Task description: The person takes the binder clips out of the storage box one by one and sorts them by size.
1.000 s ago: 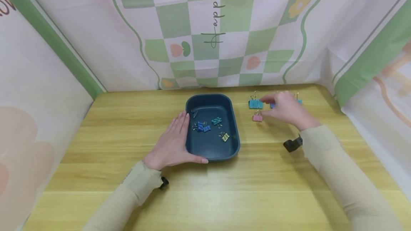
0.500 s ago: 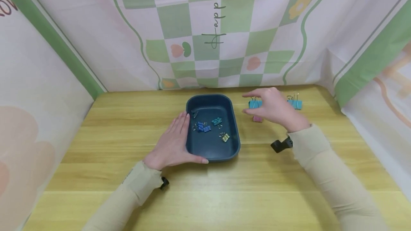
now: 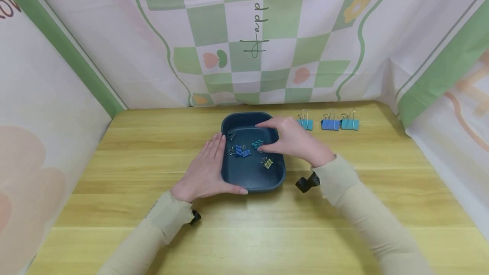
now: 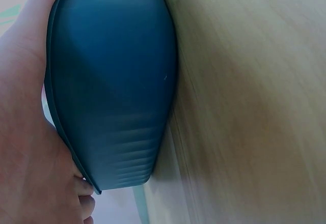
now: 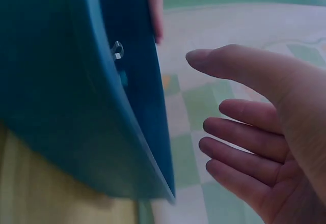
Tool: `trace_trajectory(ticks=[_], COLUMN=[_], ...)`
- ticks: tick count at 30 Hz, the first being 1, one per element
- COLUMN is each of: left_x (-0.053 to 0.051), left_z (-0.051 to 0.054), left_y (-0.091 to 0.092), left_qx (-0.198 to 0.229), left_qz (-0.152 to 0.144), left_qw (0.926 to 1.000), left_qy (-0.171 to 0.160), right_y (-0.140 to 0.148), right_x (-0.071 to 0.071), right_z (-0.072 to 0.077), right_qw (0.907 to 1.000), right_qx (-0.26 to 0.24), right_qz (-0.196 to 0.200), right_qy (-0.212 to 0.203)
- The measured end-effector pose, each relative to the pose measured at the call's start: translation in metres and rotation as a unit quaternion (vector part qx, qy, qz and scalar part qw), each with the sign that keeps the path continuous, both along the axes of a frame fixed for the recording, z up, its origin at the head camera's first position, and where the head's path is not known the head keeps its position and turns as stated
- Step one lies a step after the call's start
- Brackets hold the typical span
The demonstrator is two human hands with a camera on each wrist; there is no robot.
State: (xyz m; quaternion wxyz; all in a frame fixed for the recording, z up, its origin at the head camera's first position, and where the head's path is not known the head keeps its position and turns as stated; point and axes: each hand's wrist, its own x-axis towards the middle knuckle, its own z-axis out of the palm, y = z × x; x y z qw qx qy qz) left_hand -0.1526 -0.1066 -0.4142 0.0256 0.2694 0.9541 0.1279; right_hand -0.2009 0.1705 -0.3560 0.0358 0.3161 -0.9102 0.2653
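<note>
The dark blue tray (image 3: 250, 179) holds several small binder clips: dark blue ones (image 3: 238, 151), a teal one (image 3: 257, 144), a yellow one (image 3: 267, 163) and a dark one (image 3: 231, 136) by the left wall. My left hand (image 3: 204, 171) rests along the tray's left rim, fingers straight and thumb at the near left corner; the left wrist view shows that hand (image 4: 30, 127) against the rim. Above the tray's right side, my right hand (image 3: 292, 141) has thumb and fingers spread apart. In the right wrist view nothing is between the fingers of that hand (image 5: 265, 132).
Larger clips stand near the back edge of the wooden table (image 3: 153, 156), right of the tray: a teal one (image 3: 307, 124), a blue one (image 3: 330, 124) and another teal one (image 3: 350, 124). A patterned cloth (image 3: 244, 24) hangs behind the table.
My right hand has moved left from the larger clips to over the tray, and its fingers have spread. The pink clip is out of sight. My left hand has stayed put.
</note>
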Motion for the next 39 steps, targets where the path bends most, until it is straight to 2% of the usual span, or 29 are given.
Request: trace_trajectory(ticks=[8, 17, 25, 34, 39], left_x=[0.0, -0.001, 0.0, 0.001, 0.002], left_z=[-0.001, -0.001, 0.0, 0.0, 0.001], left_y=[0.0, -0.001, -0.001, -0.001, -0.001], left_qx=[-0.005, -0.006, -0.008, 0.001, -0.001], left_qz=[-0.004, -0.006, -0.007, -0.011, -0.008], left_qw=[1.0, 1.0, 0.9999, 0.9999, 1.0], left_qy=[0.004, 0.001, -0.001, 0.003, -0.002], right_y=[-0.025, -0.042, -0.049, -0.053, -0.054], right_x=[0.002, -0.001, -0.008, -0.013, -0.014], right_z=[-0.015, -0.029, -0.042, -0.046, -0.046], right_qw=[0.9991, 0.9964, 0.9949, 0.9928, 0.9891], right_qx=[0.011, 0.023, 0.043, 0.071, 0.086], right_qz=[0.034, 0.043, 0.043, 0.045, 0.049], right_qy=[-0.024, -0.069, -0.08, -0.086, -0.109])
